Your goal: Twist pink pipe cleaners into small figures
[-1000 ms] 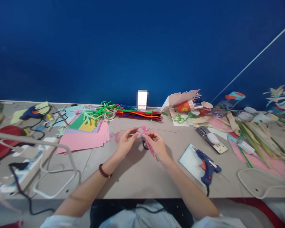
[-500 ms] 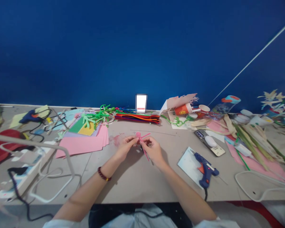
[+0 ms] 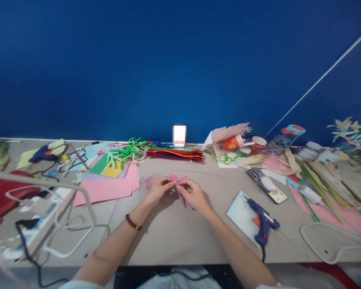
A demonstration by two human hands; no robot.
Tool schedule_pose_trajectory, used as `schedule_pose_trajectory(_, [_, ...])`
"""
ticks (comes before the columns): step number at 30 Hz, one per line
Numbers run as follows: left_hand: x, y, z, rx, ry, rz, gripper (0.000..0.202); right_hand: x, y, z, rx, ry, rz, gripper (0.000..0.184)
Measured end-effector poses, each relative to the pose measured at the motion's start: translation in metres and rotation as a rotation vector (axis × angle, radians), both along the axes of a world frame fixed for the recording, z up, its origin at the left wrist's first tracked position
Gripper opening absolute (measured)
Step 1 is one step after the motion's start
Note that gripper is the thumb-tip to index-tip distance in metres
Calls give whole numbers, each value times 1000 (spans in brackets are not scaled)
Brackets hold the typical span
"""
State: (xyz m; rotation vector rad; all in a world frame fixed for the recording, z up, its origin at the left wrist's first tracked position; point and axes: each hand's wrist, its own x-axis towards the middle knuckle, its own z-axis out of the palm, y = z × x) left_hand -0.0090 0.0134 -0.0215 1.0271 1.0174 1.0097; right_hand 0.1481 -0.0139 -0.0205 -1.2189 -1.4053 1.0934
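Note:
A twisted pink pipe cleaner piece (image 3: 179, 188) sits between my hands above the beige tabletop (image 3: 174, 241), with thin arms sticking out and a pink tuft at its top. My left hand (image 3: 159, 191) pinches it from the left. My right hand (image 3: 193, 196) grips it from the right, and a long pink end hangs below those fingers. The fingers hide the piece's middle. A red bead bracelet (image 3: 133, 222) circles my left wrist.
Pink and coloured paper sheets (image 3: 105, 190) lie left of my hands. Behind them are green pipe cleaners (image 3: 123, 154) and a multicoloured pipe cleaner bundle (image 3: 175, 154). A blue glue gun (image 3: 263, 220) and a phone (image 3: 267, 186) lie to the right. A power strip (image 3: 33, 224) sits left.
My hands have moved closer together around the pink piece, and the dark object seen beneath it earlier is no longer visible. The whole view has shifted, with the table lower in the picture.

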Motion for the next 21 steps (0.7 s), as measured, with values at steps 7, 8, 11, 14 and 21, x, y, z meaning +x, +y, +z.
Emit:
schedule_pose_trajectory(7, [-7,8,-4,71,63,59,25,24,11,27,125,-130,-169,19])
schedule_pose_trajectory(8, [-7,9,-5,65,49,70,26,29,16,31,154,-153,-182,19])
schedule_pose_trajectory(11, [-6,9,-6,40,-4,102,28,48,41,39,321,-359,-208,22])
schedule_pose_trajectory(14, [-5,10,-4,28,-25,104,29,66,73,34,390,-701,-238,40])
schedule_pose_trajectory(21, [-5,8,1,21,-6,85,29,86,121,7,226,-977,-131,38])
